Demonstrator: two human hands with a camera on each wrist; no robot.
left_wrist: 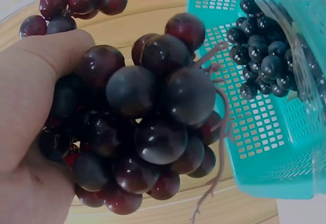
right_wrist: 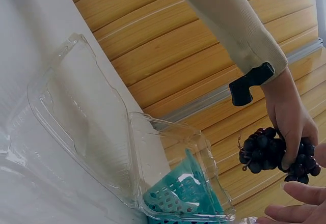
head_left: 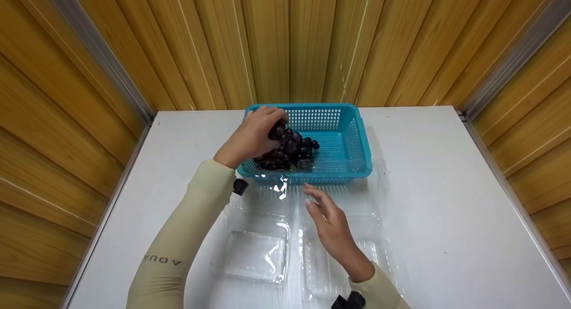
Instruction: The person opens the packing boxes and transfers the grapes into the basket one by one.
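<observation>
My left hand (head_left: 252,135) grips a bunch of dark purple grapes (left_wrist: 147,117), raised over the left part of a turquoise plastic basket (head_left: 365,153). A thin bare stem (left_wrist: 222,127) hangs from the bunch in the left wrist view. More dark grapes (left_wrist: 267,61) lie inside the basket. In front of it, my right hand (head_left: 332,224) hovers above clear plastic containers with its fingers loosely extended, holding nothing. In the right wrist view, a clear hinged container (right_wrist: 84,117) lies open, its other half (right_wrist: 175,137) standing upright before the basket.
Clear container halves, one at front left (head_left: 254,255) and one at front right (head_left: 314,273), lie on the white table (head_left: 446,202). Wood-patterned panels (head_left: 308,46) wall the table at the back and both sides. Black wrist mounts (head_left: 240,186) sit on both sleeves.
</observation>
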